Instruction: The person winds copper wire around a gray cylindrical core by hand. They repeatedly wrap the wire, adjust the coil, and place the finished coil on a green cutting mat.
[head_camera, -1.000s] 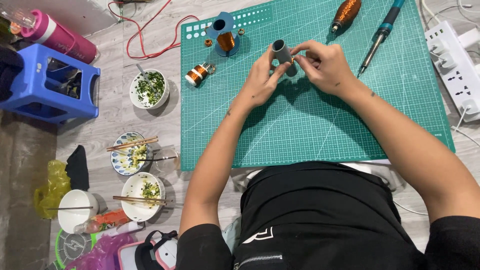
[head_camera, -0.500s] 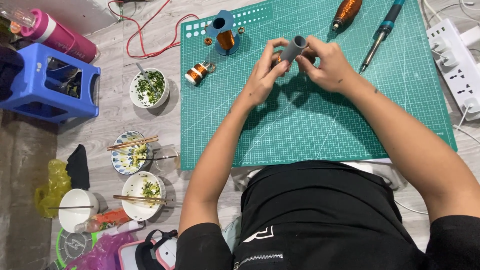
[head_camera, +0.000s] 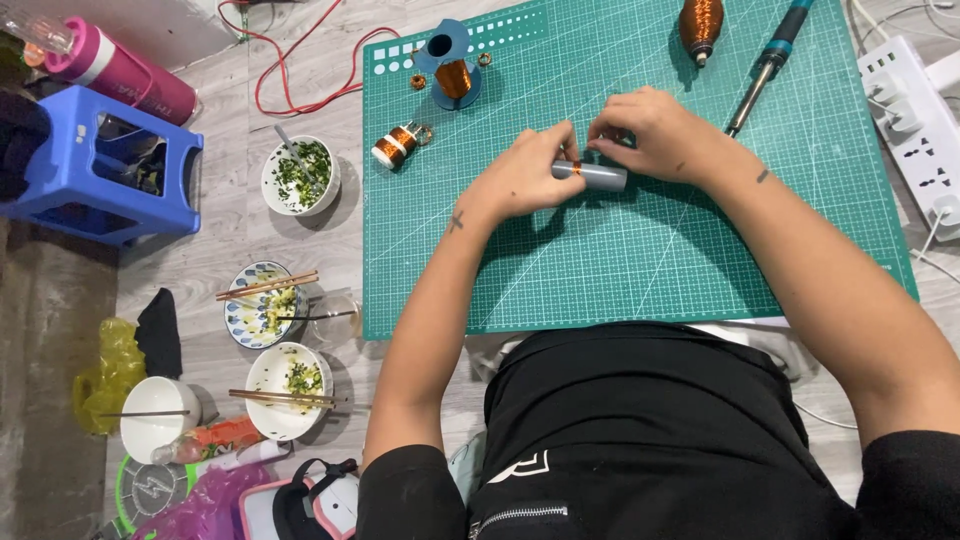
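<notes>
Left hand: I am seeing my left hand (head_camera: 525, 175) closing its fingertips around one end of the grey tube (head_camera: 592, 176).
Right hand: my right hand (head_camera: 650, 135) is curling over the tube's other end, pinching it.
Grey tube: it is lying sideways above the green cutting mat (head_camera: 640, 260), a copper band showing near my left fingers.
Soldering iron: the soldering iron (head_camera: 765, 62) is resting on the mat, beyond my right hand.
</notes>
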